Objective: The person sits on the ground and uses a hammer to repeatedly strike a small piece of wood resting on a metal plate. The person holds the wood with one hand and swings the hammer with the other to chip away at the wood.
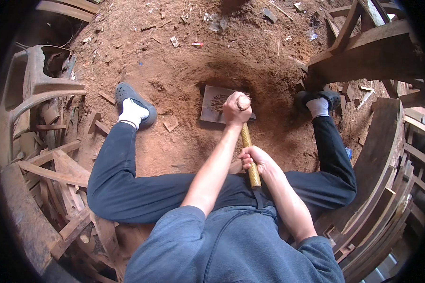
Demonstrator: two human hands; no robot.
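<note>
My left hand (234, 113) is closed around the far end of a long yellow rod-shaped tool (246, 136). A rounded tan end (243, 102) shows at the top of that fist. Lower on the same tool, my right hand (256, 160) wraps round the yellow part. A dark strip or cord (258, 198) runs from the tool's near end toward my shirt. Beneath and beyond my left hand, a flat dark board (212, 106) with a carved-looking pattern lies on the ground. My left fist hides part of it, and the tool's working end cannot be made out.
My legs are spread on either side of the board. Sawdust-covered ground (174, 70) carries small scraps and a wooden block (171, 123). A brown chair (42, 89) and wood offcuts (66, 174) are at left. Large timber pieces (368, 52) and stacked planks (378, 155) line the right.
</note>
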